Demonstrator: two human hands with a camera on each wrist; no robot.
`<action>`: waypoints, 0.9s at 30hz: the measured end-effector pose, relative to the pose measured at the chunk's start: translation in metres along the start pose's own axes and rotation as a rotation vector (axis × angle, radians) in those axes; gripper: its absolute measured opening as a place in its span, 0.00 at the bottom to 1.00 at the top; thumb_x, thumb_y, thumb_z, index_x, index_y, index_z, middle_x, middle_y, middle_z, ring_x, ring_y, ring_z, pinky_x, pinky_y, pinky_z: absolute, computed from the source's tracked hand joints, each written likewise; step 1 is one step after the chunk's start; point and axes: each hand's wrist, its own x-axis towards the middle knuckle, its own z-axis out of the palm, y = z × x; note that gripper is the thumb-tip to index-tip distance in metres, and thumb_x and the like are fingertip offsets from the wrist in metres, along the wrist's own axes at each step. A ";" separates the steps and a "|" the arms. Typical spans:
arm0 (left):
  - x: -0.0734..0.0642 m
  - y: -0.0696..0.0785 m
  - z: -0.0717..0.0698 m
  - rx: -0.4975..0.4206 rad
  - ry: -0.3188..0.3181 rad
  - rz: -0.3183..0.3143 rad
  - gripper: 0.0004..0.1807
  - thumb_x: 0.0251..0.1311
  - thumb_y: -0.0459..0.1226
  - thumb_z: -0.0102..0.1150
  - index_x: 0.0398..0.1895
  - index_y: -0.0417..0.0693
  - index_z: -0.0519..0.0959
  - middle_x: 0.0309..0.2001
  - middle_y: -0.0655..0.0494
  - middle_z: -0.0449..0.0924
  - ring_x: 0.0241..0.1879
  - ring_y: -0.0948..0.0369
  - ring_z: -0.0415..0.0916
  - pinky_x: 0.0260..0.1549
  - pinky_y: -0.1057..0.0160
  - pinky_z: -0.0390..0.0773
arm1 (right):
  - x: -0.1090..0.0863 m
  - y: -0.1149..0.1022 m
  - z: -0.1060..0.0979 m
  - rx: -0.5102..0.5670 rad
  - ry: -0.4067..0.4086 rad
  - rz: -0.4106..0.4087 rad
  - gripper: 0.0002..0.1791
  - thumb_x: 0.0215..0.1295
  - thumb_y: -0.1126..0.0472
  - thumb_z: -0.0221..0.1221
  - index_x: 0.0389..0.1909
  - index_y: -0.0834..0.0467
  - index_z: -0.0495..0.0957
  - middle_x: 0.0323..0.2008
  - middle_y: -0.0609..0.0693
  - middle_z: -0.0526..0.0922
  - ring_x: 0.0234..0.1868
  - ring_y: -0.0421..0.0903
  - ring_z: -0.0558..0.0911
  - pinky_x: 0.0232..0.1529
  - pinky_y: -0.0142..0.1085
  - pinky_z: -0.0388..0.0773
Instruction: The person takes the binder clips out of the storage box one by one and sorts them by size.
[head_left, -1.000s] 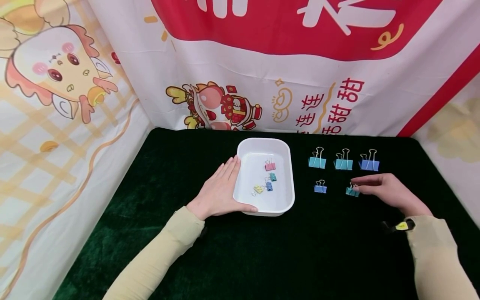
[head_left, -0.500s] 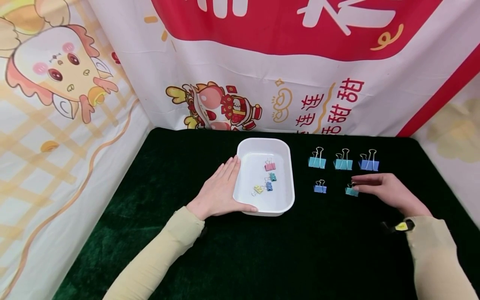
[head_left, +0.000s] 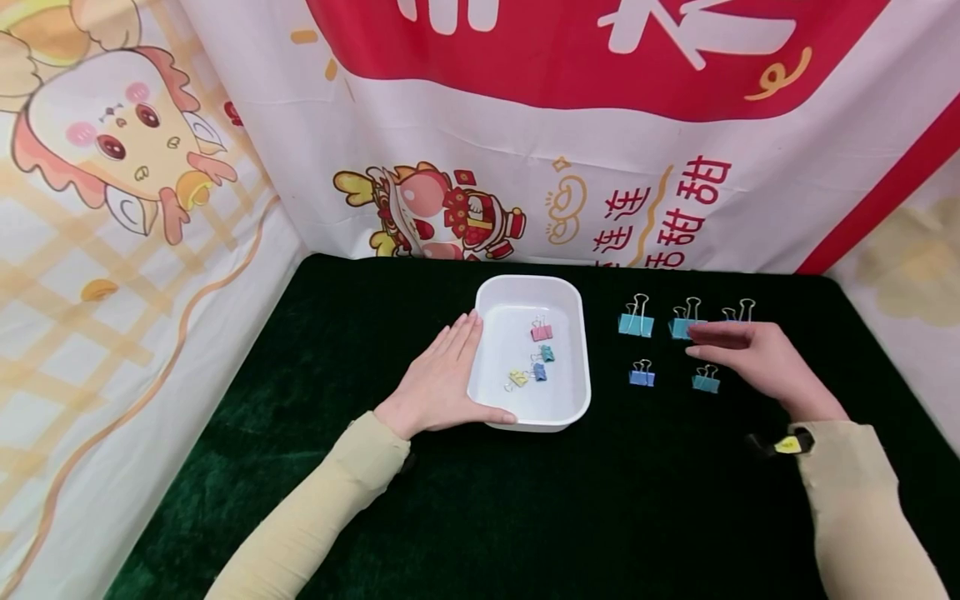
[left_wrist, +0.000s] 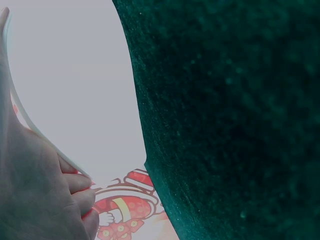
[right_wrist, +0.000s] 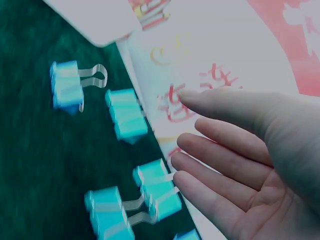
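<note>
Beige sleeves (head_left: 855, 500) end beside a black right-wrist strap (head_left: 805, 439) bearing a yellow label (head_left: 788, 445).

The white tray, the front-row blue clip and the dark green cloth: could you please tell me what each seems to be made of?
White tray: probably smooth plastic, given its rounded corners and soft sheen.
Blue clip: likely painted metal; evenly coloured body, silvery wire handles.
Green cloth: apparently velvety fabric, its pile showing lighter patches.

From here I'm seeing a white, rounded rectangular plastic tray (head_left: 504, 333), smooth; teal, box-shaped binder clips (head_left: 636, 326) are looking glossy, looped wire handles (right_wrist: 134, 204) shining metallic; dark green tablecloth (head_left: 562, 517) is looking velvety; beige sleeves (head_left: 322, 500), matt cloth.
</note>
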 end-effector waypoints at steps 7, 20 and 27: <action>0.001 -0.001 0.001 0.003 -0.004 -0.004 0.81 0.34 0.89 0.40 0.83 0.44 0.36 0.82 0.51 0.33 0.80 0.58 0.32 0.75 0.58 0.36 | 0.009 -0.029 0.014 0.063 0.008 -0.058 0.33 0.64 0.42 0.69 0.65 0.55 0.80 0.61 0.54 0.81 0.51 0.34 0.83 0.46 0.23 0.78; 0.002 -0.002 0.002 0.015 -0.014 -0.017 0.81 0.33 0.90 0.39 0.83 0.45 0.36 0.82 0.52 0.32 0.80 0.58 0.31 0.75 0.59 0.35 | 0.030 -0.071 0.052 0.169 -0.025 -0.159 0.30 0.62 0.47 0.72 0.61 0.57 0.82 0.57 0.54 0.84 0.56 0.52 0.83 0.48 0.32 0.82; 0.002 -0.002 0.002 -0.003 -0.012 -0.017 0.81 0.34 0.89 0.42 0.83 0.45 0.36 0.82 0.52 0.32 0.80 0.58 0.31 0.75 0.58 0.35 | 0.044 -0.091 0.078 0.248 -0.121 -0.227 0.29 0.60 0.53 0.74 0.60 0.61 0.81 0.56 0.57 0.83 0.56 0.56 0.83 0.50 0.37 0.82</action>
